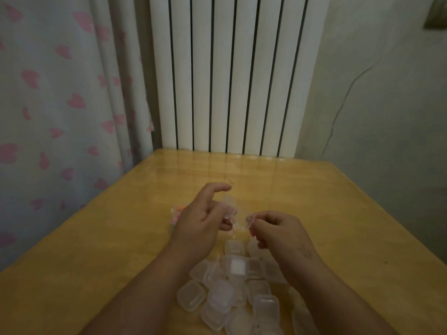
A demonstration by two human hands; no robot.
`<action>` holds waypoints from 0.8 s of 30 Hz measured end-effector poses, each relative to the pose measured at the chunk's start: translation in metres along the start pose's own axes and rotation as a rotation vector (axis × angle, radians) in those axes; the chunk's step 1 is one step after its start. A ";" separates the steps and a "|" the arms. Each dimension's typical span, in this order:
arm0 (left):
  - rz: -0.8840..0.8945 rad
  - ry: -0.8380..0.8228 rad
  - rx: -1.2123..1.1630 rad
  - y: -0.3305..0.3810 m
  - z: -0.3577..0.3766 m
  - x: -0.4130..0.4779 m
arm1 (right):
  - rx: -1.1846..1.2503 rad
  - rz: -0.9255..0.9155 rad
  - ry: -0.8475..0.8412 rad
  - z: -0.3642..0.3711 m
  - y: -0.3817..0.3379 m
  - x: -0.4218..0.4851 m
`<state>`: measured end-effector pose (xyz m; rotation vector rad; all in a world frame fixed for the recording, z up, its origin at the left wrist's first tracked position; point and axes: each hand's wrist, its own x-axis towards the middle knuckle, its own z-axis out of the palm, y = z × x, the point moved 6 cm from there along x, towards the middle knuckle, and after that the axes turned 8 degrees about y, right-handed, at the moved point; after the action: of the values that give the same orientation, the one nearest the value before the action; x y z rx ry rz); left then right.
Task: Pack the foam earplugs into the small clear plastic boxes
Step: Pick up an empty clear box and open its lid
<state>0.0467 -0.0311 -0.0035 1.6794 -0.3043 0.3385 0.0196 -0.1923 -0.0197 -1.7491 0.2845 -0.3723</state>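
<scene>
Both hands hover over the middle of the wooden table (326,213). Between their fingertips is a small clear plastic box (238,224), blurred, with what looks like its lid raised behind it. My left hand (203,223) pinches the box's left side, index finger stretched out above. From the right, my right hand (278,230) pinches it with curled fingers. A heap of several clear boxes (232,291) lies under my wrists at the near edge. A bag of pink and orange foam earplugs (177,213) shows just past my left hand, mostly hidden by it.
A white ribbed radiator (232,76) stands behind the table's far edge. A curtain with pink hearts (60,105) hangs on the left, and a grey wall (387,105) closes the right side. Bare tabletop lies to the left and right of the hands.
</scene>
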 end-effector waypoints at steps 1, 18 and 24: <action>-0.020 0.006 -0.018 -0.001 -0.001 0.000 | 0.018 0.007 -0.011 0.001 -0.001 0.000; 0.004 -0.086 0.313 -0.007 0.003 0.001 | 0.090 -0.165 0.077 -0.006 -0.012 -0.002; -0.010 -0.077 0.354 -0.009 0.002 0.002 | -0.046 -0.347 0.170 -0.011 -0.021 -0.006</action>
<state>0.0519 -0.0314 -0.0113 2.0446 -0.3053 0.3343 0.0096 -0.1959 0.0019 -1.8158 0.1096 -0.7729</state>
